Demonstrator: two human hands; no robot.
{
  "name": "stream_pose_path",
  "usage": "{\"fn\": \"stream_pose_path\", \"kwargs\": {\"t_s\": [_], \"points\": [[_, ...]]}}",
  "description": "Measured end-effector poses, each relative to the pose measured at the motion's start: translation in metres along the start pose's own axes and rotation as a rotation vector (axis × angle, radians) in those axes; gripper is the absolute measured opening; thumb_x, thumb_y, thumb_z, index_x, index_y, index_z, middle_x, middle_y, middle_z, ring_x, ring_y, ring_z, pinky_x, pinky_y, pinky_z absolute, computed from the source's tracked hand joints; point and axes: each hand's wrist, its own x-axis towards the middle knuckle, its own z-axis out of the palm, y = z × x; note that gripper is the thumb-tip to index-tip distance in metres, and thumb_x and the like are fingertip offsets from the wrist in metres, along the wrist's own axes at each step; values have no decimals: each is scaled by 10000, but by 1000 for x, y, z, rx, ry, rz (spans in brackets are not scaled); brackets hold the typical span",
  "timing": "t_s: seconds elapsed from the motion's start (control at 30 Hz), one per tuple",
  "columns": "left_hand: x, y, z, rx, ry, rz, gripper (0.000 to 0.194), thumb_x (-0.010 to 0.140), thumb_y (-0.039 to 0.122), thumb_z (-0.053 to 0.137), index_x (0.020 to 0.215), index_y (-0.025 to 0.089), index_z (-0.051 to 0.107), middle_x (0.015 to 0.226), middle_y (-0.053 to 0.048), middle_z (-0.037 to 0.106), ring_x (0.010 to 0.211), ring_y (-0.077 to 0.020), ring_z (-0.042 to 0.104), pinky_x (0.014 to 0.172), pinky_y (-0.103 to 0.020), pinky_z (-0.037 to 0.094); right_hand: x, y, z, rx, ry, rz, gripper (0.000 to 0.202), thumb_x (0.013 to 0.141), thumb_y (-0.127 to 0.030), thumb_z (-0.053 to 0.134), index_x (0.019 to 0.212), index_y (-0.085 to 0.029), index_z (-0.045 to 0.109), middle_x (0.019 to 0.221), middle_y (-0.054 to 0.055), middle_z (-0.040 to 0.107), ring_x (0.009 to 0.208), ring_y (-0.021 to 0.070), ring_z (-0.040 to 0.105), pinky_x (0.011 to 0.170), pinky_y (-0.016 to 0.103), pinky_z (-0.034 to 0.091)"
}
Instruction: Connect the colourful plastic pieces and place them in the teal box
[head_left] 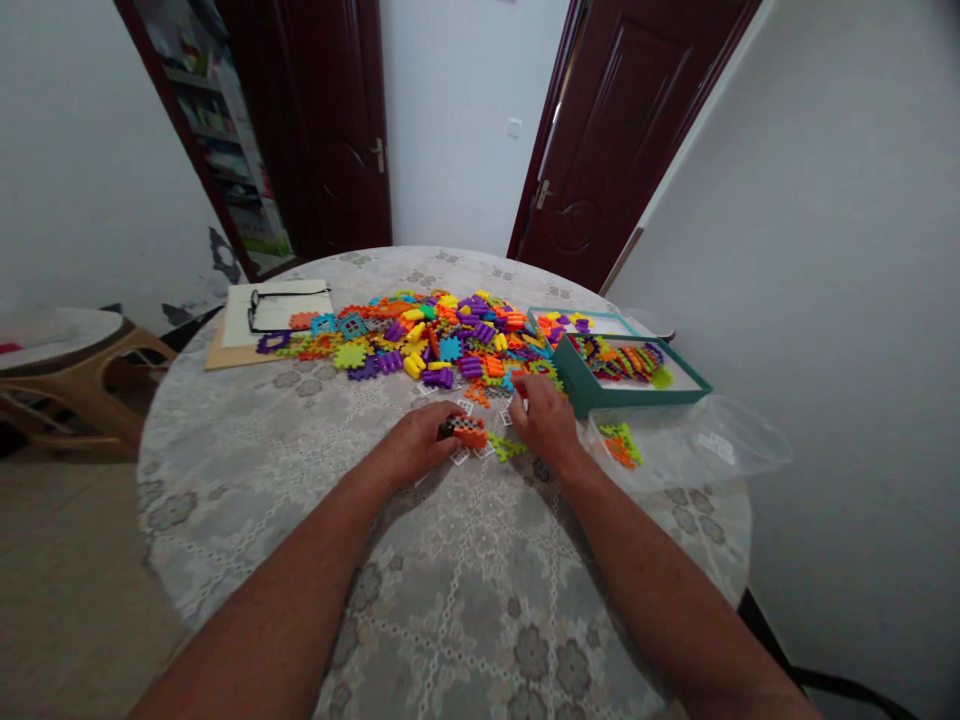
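Observation:
My left hand (420,441), on the near side of the toy heap, has its fingers closed on an orange and black block (466,431). To its right, my right hand (544,415) has its fingers bent together at the heap's near edge; anything between the fingertips is too small to make out. Lime green toothed pieces (507,447) lie on the cloth between the hands. Behind both hands spreads a heap of colourful plastic pieces (450,348), with purple, yellow, orange and blue ones.
A green box (637,397) with rows of colourful pieces stands right of the heap. A clear plastic lid (675,460) with green and orange pieces lies nearer. Black glasses (289,293) rest on papers (240,300) at the left of the round table (465,600).

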Motion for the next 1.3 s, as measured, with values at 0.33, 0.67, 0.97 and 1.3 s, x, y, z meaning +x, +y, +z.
{"fn": "stream_pose_path", "kwargs": {"t_s": [0.33, 0.67, 0.97, 1.3], "points": [[2, -4, -1, -28, 56, -25, 619, 851, 257, 658, 1469, 242, 631, 1338, -116, 757, 1147, -310, 732, 1068, -474, 538, -9, -25, 20, 524, -157, -35, 262, 936, -186, 531, 1086, -229, 742, 984, 19, 772, 888, 185, 693, 847, 290, 526], [4, -8, 0, -2, 66, -10, 617, 845, 283, 653, 1458, 210, 650, 1361, -132, 749, 1199, -330, 726, 1102, -504, 525, -10, -24, 12, 602, -210, -124, 254, 1001, -242, 532, 1117, -226, 757, 999, 24, 772, 915, 179, 702, 866, 295, 527], [2, -6, 0, 44, 33, 43, 528, 884, 230, 641, 1410, 219, 677, 1408, -124, 721, 1297, -308, 667, 1178, -476, 470, -12, -23, 6, 518, -369, -153, 387, 957, -370, 733, 1307, -204, 720, 948, 25, 769, 761, 160, 645, 723, 274, 480], [2, -2, 0, -5, 10, 139, 499, 927, 198, 566, 1415, 180, 667, 1427, -138, 698, 1330, -295, 628, 1221, -490, 428, -14, -46, -1, 330, -367, -170, 224, 972, -300, 681, 1172, -200, 686, 1028, 68, 756, 889, 211, 664, 793, 303, 467]]}}
